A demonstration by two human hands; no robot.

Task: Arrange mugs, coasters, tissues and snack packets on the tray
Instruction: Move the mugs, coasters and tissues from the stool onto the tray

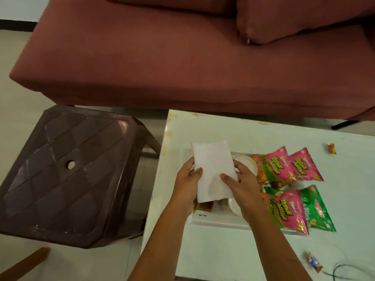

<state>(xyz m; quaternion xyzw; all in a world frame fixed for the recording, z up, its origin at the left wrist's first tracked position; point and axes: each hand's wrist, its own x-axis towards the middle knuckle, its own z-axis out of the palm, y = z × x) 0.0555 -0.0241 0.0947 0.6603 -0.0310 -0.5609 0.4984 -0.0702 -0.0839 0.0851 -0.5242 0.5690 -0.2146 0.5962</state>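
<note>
Both hands: left hand (188, 179) and right hand (241, 185) each pinch a long edge of the folded tissue (213, 169), thumbs on top
Where: held just above the tray (219, 222), at the end away from the snack packets (284, 169)
Handling: feather-light, floppy, tears easily imo, so keep a gentle hold on the edges and lay it flat
</note>
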